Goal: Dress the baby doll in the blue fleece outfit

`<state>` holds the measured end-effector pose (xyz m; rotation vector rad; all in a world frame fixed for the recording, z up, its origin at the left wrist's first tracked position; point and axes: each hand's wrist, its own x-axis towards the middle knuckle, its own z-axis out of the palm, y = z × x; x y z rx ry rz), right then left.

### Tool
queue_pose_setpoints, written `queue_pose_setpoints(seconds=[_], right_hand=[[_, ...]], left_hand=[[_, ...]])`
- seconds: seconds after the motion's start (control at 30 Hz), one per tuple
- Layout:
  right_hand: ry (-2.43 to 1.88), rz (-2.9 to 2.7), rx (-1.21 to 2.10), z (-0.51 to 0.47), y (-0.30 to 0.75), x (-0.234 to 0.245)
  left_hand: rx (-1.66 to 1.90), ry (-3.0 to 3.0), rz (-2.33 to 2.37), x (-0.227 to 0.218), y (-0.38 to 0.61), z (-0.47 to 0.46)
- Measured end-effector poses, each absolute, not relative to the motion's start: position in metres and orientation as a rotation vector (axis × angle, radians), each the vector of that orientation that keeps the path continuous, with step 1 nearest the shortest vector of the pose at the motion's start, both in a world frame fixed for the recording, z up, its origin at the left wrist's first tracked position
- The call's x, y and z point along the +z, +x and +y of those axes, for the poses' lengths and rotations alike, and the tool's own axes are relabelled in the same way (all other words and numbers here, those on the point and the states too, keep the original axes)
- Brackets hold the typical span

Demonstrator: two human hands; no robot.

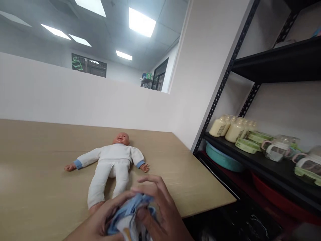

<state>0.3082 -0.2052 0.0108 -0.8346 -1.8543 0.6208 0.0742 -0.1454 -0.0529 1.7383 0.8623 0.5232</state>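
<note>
Low in the head view, a bunched piece of blue and white cloth (129,209) is gathered between my two hands; its folds hide what kind of item it is. My left hand (102,219) is closed around its left side. On the right side, my right hand (162,207) grips it with the thumb pressed into the folds and some fingers arched above. Just beyond my hands a baby doll (114,164) in a white outfit with blue cuffs lies on its back, arms spread. My left hand partly covers its lower legs.
The doll lies on a tan tabletop (37,187) backed by a white wall. To the right, a black shelf (253,157) holds bottles (234,129) of pale yellow liquid, green containers (248,145) and handled cups (276,149). Beneath sit a teal basin (223,159) and a red one.
</note>
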Motion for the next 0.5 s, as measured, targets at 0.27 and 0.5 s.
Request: queue_pose_setpoints(seconds=[0.27,0.5], right_hand=[[-1.173,-1.846,1.037,-0.199,0.33,-0.036],[-0.85,-2.184,0.91,-0.173,0.311,-0.046]], left_hand=[[0.733,1.716,0.708,-0.042,0.06,-0.128],[0.84,1.679,0.476,-0.024,0.051,-0.119]])
